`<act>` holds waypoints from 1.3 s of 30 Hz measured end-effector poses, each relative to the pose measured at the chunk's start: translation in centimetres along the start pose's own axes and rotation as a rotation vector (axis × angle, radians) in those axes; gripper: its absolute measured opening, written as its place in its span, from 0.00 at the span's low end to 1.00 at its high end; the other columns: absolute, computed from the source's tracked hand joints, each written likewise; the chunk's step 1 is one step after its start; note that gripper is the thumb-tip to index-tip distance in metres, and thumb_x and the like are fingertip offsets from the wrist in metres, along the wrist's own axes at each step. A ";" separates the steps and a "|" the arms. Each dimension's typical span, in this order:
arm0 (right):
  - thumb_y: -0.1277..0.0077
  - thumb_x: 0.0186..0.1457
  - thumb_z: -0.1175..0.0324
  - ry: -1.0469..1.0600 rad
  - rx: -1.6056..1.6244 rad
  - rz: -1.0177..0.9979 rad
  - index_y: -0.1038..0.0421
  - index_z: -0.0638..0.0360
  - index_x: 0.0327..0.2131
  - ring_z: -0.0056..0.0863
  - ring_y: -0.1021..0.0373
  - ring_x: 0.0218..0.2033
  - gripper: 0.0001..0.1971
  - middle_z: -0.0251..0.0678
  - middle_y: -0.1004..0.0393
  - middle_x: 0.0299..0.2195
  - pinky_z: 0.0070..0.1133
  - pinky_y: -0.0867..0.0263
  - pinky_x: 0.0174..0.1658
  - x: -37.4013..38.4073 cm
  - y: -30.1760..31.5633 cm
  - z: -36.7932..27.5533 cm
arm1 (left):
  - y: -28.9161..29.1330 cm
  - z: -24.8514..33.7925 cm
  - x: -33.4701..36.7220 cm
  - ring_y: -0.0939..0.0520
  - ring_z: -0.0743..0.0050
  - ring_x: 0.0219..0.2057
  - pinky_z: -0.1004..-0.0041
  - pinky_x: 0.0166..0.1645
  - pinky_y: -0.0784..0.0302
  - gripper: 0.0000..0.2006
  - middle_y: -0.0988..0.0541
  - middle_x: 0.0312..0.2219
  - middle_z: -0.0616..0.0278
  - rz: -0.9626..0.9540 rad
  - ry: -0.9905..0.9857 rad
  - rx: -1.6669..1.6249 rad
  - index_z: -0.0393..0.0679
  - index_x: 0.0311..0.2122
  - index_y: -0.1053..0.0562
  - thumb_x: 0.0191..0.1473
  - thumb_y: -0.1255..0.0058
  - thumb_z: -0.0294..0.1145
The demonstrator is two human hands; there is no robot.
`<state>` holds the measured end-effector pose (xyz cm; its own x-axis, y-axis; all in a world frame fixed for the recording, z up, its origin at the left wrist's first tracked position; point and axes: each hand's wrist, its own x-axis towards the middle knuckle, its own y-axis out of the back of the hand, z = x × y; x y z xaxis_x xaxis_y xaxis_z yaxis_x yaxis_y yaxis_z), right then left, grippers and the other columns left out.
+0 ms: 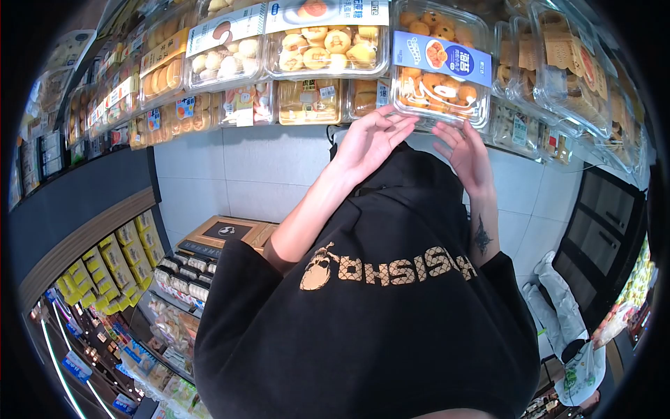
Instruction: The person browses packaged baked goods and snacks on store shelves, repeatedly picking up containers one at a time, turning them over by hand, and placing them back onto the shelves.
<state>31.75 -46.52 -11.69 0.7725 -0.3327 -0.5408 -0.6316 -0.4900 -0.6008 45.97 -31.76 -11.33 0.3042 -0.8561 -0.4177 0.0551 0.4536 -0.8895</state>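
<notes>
A clear plastic box (pixel 441 82) of small round brown pastries, wrapped with a blue-purple paper band, stands at the front of the display shelf. Just below its near left corner is my left hand (pixel 374 143), palm turned up and fingers stretched out. My right hand (pixel 463 152) is by the near right corner, its fingers apart and slightly bent. Fingertips of both hands come close to the box's near edge; whether they touch it I cannot tell. Neither hand is closed around anything. Left of this box sits another clear box (pixel 328 49) with pale round buns.
More clear pastry boxes (pixel 227 59) fill the shelf leftward; stacked boxes (pixel 569 63) stand at its right. A lower row holds a yellow cake pack (pixel 310 102). Yellow packets (pixel 112 265) hang at left. Another person (pixel 569 349) is at lower right, beside a dark cabinet (pixel 604 223).
</notes>
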 end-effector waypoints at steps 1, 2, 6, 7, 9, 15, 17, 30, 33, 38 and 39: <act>0.65 0.56 0.61 0.022 0.089 0.013 0.41 0.61 0.39 0.32 0.36 0.42 0.13 0.43 0.33 0.38 0.28 0.40 0.46 0.7 0.2 0.0 | -0.1 -0.1 0.4 0.38 0.59 0.51 0.69 0.55 0.42 0.23 0.37 0.45 0.44 -0.046 0.007 -0.009 0.27 0.47 0.45 0.40 0.64 0.18; 0.65 0.56 0.61 0.021 0.091 0.016 0.41 0.61 0.39 0.32 0.36 0.42 0.13 0.43 0.33 0.38 0.28 0.40 0.46 1.3 0.3 -0.1 | -0.2 -0.1 0.8 0.38 0.59 0.51 0.69 0.55 0.42 0.23 0.37 0.45 0.44 -0.045 0.010 -0.009 0.27 0.47 0.45 0.40 0.64 0.18; 0.62 0.56 0.61 0.102 0.075 0.066 0.40 0.62 0.38 0.29 0.34 0.40 0.14 0.41 0.33 0.35 0.26 0.37 0.42 3.5 0.2 -0.6 | -0.1 0.1 2.2 0.39 0.61 0.52 0.70 0.55 0.41 0.23 0.40 0.47 0.47 -0.082 -0.023 -0.033 0.29 0.47 0.44 0.41 0.64 0.18; 0.61 0.55 0.60 0.121 0.055 0.070 0.40 0.62 0.37 0.28 0.34 0.38 0.14 0.40 0.33 0.34 0.25 0.37 0.41 4.1 0.1 -0.8 | -0.2 0.1 2.5 0.39 0.62 0.51 0.70 0.55 0.41 0.22 0.39 0.47 0.48 -0.084 -0.038 -0.032 0.30 0.46 0.44 0.41 0.64 0.18; 0.59 0.54 0.59 0.150 0.031 0.080 0.38 0.64 0.36 0.26 0.33 0.35 0.15 0.37 0.33 0.33 0.22 0.36 0.39 4.8 -0.1 -1.1 | -0.3 0.4 2.9 0.38 0.63 0.51 0.69 0.54 0.39 0.20 0.39 0.46 0.50 -0.085 -0.055 -0.037 0.34 0.45 0.43 0.42 0.63 0.18; 0.60 0.54 0.59 0.154 0.038 0.057 0.38 0.62 0.37 0.24 0.34 0.33 0.15 0.36 0.33 0.33 0.21 0.38 0.38 6.2 0.0 -0.5 | 0.8 1.1 2.6 0.35 0.61 0.49 0.68 0.51 0.37 0.20 0.38 0.46 0.50 -0.015 -0.018 -0.021 0.39 0.47 0.43 0.45 0.61 0.21; 0.61 0.55 0.60 0.093 -0.019 -0.023 0.39 0.61 0.37 0.23 0.34 0.32 0.14 0.35 0.33 0.33 0.21 0.39 0.39 6.1 0.2 0.1 | 2.1 1.3 1.7 0.33 0.62 0.47 0.68 0.50 0.35 0.22 0.36 0.45 0.50 0.057 0.044 -0.015 0.41 0.49 0.43 0.45 0.60 0.23; 0.59 0.53 0.64 -0.378 -0.659 -0.341 0.38 0.57 0.37 0.18 0.33 0.32 0.10 0.31 0.33 0.32 0.14 0.37 0.36 8.4 -3.5 14.8 | 22.6 7.2 -4.8 0.26 0.65 0.32 0.68 0.39 0.26 0.06 0.32 0.30 0.56 0.876 -0.014 -0.034 0.38 0.31 0.36 0.44 0.61 0.25; 0.56 0.52 0.61 -0.417 -0.568 -0.216 0.39 0.57 0.37 0.20 0.34 0.32 0.13 0.31 0.35 0.33 0.16 0.36 0.37 10.9 -5.1 17.1 | 24.9 9.7 -5.0 0.26 0.66 0.32 0.70 0.40 0.27 0.08 0.32 0.32 0.56 0.899 -0.018 0.032 0.38 0.31 0.37 0.44 0.60 0.27; 0.52 0.49 0.59 -0.631 0.231 0.432 0.44 0.54 0.44 0.27 0.37 0.38 0.20 0.38 0.40 0.37 0.27 0.37 0.43 16.6 -7.2 22.2 | 27.7 12.0 -3.4 0.28 0.67 0.35 0.70 0.40 0.29 0.16 0.34 0.34 0.59 0.884 -0.087 0.223 0.40 0.40 0.40 0.48 0.61 0.38; 0.51 0.48 0.61 -0.562 0.206 0.495 0.44 0.57 0.43 0.29 0.37 0.38 0.21 0.37 0.40 0.36 0.31 0.38 0.45 17.2 -8.3 22.9 | 28.3 12.4 -3.4 0.28 0.68 0.35 0.71 0.40 0.29 0.21 0.34 0.35 0.59 0.856 -0.041 0.173 0.40 0.45 0.42 0.48 0.59 0.40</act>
<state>48.82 -29.76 -29.50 0.2827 0.0112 -0.9592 -0.9366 -0.2129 -0.2785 58.29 -12.99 -32.81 0.3405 -0.1964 -0.9195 -0.0655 0.9706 -0.2316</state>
